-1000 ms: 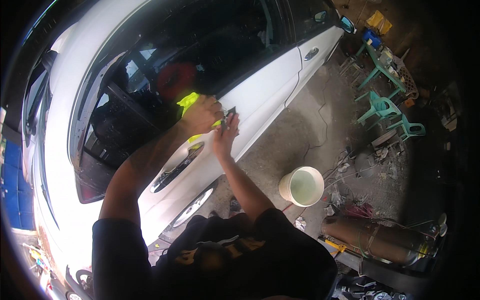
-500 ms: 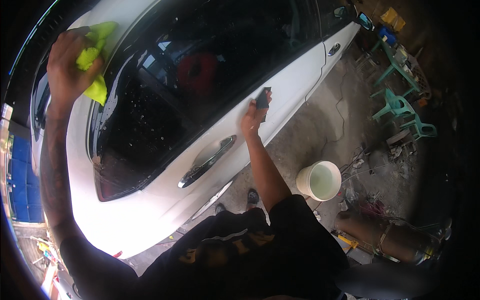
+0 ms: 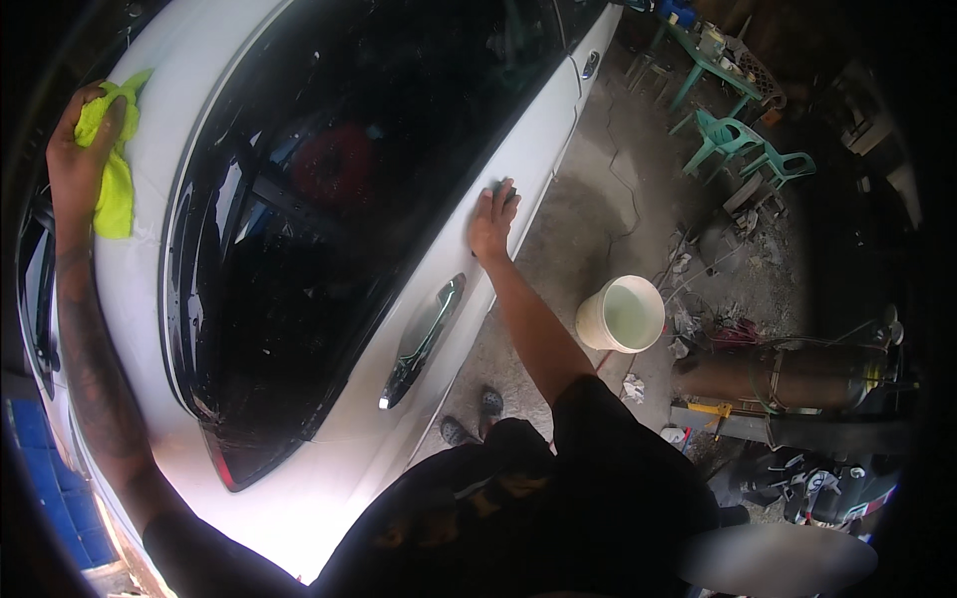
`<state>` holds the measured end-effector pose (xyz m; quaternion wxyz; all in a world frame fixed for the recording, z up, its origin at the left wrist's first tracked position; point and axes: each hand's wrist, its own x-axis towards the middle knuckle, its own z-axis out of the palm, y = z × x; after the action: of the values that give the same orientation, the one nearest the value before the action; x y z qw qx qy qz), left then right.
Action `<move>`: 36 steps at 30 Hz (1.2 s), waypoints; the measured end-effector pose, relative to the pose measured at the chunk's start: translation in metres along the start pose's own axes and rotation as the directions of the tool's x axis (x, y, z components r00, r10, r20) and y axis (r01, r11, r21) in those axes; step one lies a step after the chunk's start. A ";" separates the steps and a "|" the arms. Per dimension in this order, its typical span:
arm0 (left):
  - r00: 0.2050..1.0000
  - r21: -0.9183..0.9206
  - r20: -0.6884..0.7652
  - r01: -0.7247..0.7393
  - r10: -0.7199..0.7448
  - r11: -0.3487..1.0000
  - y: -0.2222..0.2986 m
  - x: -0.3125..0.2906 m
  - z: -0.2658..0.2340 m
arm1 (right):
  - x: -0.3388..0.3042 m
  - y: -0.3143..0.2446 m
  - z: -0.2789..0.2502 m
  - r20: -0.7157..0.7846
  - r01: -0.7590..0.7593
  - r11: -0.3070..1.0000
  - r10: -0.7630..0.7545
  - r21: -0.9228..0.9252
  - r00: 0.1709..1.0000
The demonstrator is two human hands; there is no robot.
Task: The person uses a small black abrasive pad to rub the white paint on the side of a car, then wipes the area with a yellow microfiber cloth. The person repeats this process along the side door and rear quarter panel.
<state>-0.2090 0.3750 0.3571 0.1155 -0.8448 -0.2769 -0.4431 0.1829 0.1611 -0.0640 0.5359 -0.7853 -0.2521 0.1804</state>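
Note:
My left hand [image 3: 76,174] grips a bright yellow-green cloth [image 3: 118,189] on the white roof pillar of a car [image 3: 184,60], beyond the dark side window [image 3: 329,249]. My right hand [image 3: 491,227] is pressed on the white door panel below the window, above and right of the chrome door handle [image 3: 424,344]. Under its fingers is a small black sheet [image 3: 505,189] that looks like folded sandpaper, mostly covered by the hand. Water drops and wet streaks show on the glass.
A white bucket [image 3: 620,314] of cloudy water stands on the concrete floor to the right. Further off are green plastic chairs [image 3: 723,140] and a green table [image 3: 698,65]. A brown cylinder [image 3: 778,379] lies at the right, near a motorcycle [image 3: 827,488].
My left hand and the cloth have shifted left along the roof. The right hand has turned palm-down onto the door, covering most of the black sheet. The whole view has turned slightly.

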 end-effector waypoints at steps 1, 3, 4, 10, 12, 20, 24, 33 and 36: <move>0.999 -0.020 0.017 0.040 -0.039 0.999 0.004 0.001 0.001 | 0.033 -0.006 -0.007 -0.044 -0.086 0.996 0.087 0.033 0.995; 0.990 -0.042 0.067 0.125 -0.122 0.991 0.016 0.004 0.003 | 0.057 0.021 0.000 -0.159 0.072 0.997 -0.066 0.033 0.985; 0.993 -0.081 0.070 0.096 -0.090 0.992 0.017 0.003 0.002 | 0.045 0.044 0.011 -0.118 0.229 0.964 -0.214 0.136 0.970; 0.999 -0.145 0.042 0.011 -0.005 0.989 0.046 0.011 -0.001 | 0.022 0.077 -0.007 0.245 0.202 0.917 -0.295 0.343 0.924; 0.999 -0.138 0.022 0.033 -0.031 0.990 0.048 0.010 -0.002 | 0.053 0.066 -0.020 0.323 0.080 0.921 -0.213 0.380 0.922; 0.999 -0.165 0.034 0.000 0.006 0.986 0.021 0.007 0.001 | -0.044 0.106 -0.011 0.288 0.640 0.724 -0.690 0.256 0.664; 0.996 -0.179 0.052 0.079 -0.070 0.981 0.008 0.003 -0.007 | -0.026 0.076 -0.022 0.219 0.601 0.769 -0.638 0.218 0.738; 0.980 -0.149 0.062 0.195 -0.188 0.969 -0.012 0.002 -0.006 | -0.032 0.067 -0.036 0.203 0.567 0.765 -0.634 0.305 0.746; 0.998 -0.101 -0.025 0.060 -0.063 0.993 -0.007 0.005 0.005 | -0.117 0.121 -0.014 0.220 0.498 0.760 -0.617 0.418 0.756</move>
<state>-0.2075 0.3848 0.3577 0.0631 -0.8342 -0.2785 -0.4718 0.1211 0.0455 -0.1703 0.6372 -0.5251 -0.5332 0.1844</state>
